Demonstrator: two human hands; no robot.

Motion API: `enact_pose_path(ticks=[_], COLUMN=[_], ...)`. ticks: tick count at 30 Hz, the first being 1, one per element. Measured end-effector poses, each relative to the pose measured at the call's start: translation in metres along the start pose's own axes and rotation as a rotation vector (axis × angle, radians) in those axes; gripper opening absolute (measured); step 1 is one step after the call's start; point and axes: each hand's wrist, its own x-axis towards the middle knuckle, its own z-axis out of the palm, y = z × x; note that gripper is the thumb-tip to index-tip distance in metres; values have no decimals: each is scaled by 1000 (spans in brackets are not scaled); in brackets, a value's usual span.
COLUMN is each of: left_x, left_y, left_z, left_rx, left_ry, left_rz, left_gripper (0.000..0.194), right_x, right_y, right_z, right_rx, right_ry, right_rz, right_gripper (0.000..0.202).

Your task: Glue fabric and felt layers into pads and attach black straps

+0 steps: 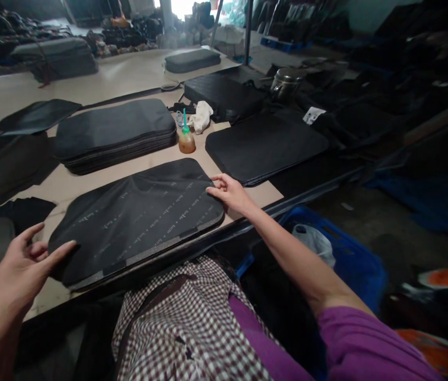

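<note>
A black fabric panel with rounded corners and rows of pale print [140, 211] lies on the table right in front of me, over a grey-edged layer. My left hand [29, 259] is at its left end, fingers apart, thumb over the edge. At the panel's right end, my right hand [227, 191] has its thumb and fingertips at the edge; whether they pinch the fabric is too small to tell. Behind the panel is a thick stack of black panels [116, 129]. Another pile of black panels [266, 143] sits to the right.
A small bottle with a green nozzle [186, 138] stands between the stacks, beside a crumpled white cloth [201, 117]. Farther back are a black stack [224, 96], a grey stack [192, 60] and a metal pot [285, 82]. A blue basket [351, 259] is below the table's edge.
</note>
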Motion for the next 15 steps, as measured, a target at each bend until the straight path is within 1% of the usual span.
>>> enact_pose_path(ticks=[2,5,7,9,13,15], left_x=[-5,-9,-9,-8,-12,-16], left_y=[-3,-1,0,1,-3,-8], left_z=[-2,-5,-8,-9,-8,-7], left_rx=[-37,-161,-261,-292,-264,-239], left_ry=[-31,-27,-56,-79,-116,-110], left_rz=[-9,-71,-101,-121,-185,-190], left_gripper=[102,89,78,72,76,79], right_x=[-4,-8,-9,-10,-15,-17], right_y=[-1,-9,-15,-19,-14,-9], right_z=[-1,-2,-3,-2,-1,-1], right_rx=[41,129,192,210,123,62], right_ry=[-16,-19,-10,-2,11,27], right_rz=[1,53,92,103,70,39], right_gripper=[50,53,56,56,52,50])
